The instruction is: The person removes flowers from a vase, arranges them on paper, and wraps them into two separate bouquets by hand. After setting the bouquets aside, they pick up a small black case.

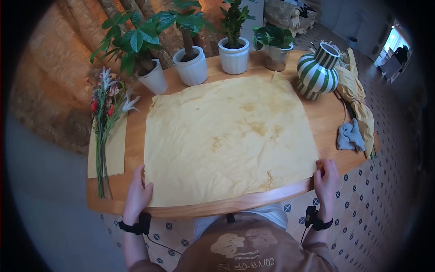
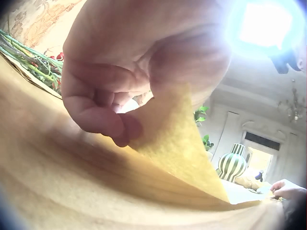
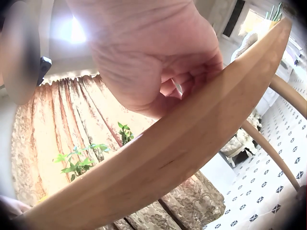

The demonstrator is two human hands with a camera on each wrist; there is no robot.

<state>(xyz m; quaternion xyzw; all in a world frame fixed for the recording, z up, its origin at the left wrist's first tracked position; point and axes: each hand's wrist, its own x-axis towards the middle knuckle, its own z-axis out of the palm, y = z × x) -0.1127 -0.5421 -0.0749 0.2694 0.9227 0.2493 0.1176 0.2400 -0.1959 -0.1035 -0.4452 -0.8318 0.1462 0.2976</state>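
Left hand [image 1: 139,192] and right hand [image 1: 326,182] hold the near corners of a yellow sheet [image 1: 217,149]

Head view: the sheet lies spread over the middle of the bench [image 1: 328,131], creased, with brown stains mostly on its right half. The left hand is at its near left corner. The right hand is at its near right corner, by the bench's front edge, fingers curled toward the thumb. Along the far side stand plants [image 1: 140,38] in three white pots [image 1: 190,67] and a smaller see-through pot [image 1: 277,60]. Right of the sheet sits a green-and-white striped vase [image 1: 318,75]; a wrapped bundle [image 1: 362,118] lies along the right edge, with a grey cloth [image 1: 350,136] just beside it. On the left, flowers [image 1: 108,111] lie on tan paper [image 1: 117,156]. A curtain [image 1: 68,95] hangs behind.

Left wrist view: the left hand pinches the sheet's corner between thumb and finger. That corner is raised off the bench, and the sheet slopes down from it to the right. Small at the far right, the right hand has its fingertips together at the sheet.

Right wrist view: the right hand is nearly closed, fingers bent in at the bench's rim. The rim hides the sheet, so this view alone cannot tell the grip. The tiled floor [image 1: 362,190] shows at the lower right.
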